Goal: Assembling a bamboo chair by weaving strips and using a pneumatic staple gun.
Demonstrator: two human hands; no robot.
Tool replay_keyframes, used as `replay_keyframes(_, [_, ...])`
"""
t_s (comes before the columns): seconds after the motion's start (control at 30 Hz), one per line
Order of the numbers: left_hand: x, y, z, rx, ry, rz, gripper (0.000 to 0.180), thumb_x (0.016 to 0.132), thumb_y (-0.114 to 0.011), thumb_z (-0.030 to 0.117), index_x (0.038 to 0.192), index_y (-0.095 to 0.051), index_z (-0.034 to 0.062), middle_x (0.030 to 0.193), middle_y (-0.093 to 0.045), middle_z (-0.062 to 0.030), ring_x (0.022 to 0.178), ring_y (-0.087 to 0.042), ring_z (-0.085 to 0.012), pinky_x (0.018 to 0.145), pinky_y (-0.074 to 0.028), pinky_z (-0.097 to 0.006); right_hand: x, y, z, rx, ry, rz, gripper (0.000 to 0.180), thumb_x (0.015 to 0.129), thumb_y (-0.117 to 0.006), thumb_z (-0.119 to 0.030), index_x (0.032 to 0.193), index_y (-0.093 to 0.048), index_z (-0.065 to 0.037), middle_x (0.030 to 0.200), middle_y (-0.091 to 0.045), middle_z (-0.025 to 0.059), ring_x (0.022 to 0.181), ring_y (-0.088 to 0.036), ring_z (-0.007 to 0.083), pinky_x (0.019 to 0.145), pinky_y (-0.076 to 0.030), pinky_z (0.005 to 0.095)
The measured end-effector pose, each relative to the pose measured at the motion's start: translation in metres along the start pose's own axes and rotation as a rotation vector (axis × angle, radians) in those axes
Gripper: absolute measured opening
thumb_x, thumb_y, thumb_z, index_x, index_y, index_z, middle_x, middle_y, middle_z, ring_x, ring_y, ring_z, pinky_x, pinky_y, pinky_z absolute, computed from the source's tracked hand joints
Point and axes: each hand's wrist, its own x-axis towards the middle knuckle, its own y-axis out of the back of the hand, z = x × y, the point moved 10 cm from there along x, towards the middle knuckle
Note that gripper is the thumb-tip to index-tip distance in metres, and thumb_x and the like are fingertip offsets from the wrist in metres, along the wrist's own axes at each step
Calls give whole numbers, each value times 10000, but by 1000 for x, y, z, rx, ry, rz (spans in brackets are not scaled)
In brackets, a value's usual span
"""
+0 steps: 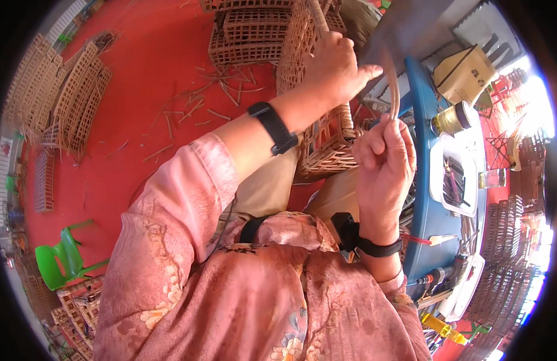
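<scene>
My left hand [335, 67] is curled over the wrapped rim of a woven wicker basket [325, 153] between my knees, its thumb sticking out to the right. Part of that rim is hidden beneath the hand and forearm. To the right of the basket, my right hand [385, 150] pinches a thin, bent cane strip [394, 90] between thumb and fingers. The strip rises from the fingertips, and its upper end is blurred. It passes close to my left thumb; whether they touch I cannot tell.
A blue table [424, 222] at right bears a white tray [438, 186] of tools, a jar [452, 118] and a drill. Stacked lattice panels [251, 39] stand ahead, more panels [62, 90] at far left. Cane scraps [194, 105] litter the red floor beside a green chair [65, 259].
</scene>
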Motion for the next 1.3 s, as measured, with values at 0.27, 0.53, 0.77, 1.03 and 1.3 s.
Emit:
replay_keyframes(0.27, [-7,-38,0,55,24,-146,409,825,-621,89,1226,-569,27,1414,-441,-162,1357,-382,-363,1056,-423,-517,12,-6,-7,-7,-63,91,146,983,-583,-113,1004,-620,26,672,-439,-42,542,-358,32,468,-280,185])
replay_keyframes(0.53, [-13,-32,-8,1,-91,-24,377,786,-655,100,1142,-594,-5,1371,-462,-147,1349,-389,-335,929,-452,-598,19,-32,-9,-146,-139,-24,148,962,-607,-114,996,-644,25,639,-473,-25,531,-398,44,471,-322,192])
replay_keyframes(0.77, [-14,-22,-15,-115,-71,4,356,785,-671,105,1133,-629,43,1322,-497,-104,1293,-436,-303,933,-417,-592,38,-36,-9,-436,-106,-26,168,963,-615,-150,982,-662,9,712,-622,44,592,-596,124,550,-471,232])
replay_keyframes(1.03, [-27,9,-15,-408,-223,175,319,834,-667,126,1117,-590,-1,1117,-588,-126,1092,-565,-304,926,-464,-398,77,-30,-1,-677,-58,-114,137,931,-662,-143,955,-687,-11,750,-671,27,654,-611,80,588,-442,203])
replay_keyframes(1.3, [-96,47,-7,-545,-39,-54,555,724,-860,291,1110,-562,26,1022,-550,-78,932,-542,-209,838,-463,-323,85,-17,-9,-765,24,-116,90,867,-731,-68,948,-745,-32,759,-671,-28,628,-506,23,594,-415,177])
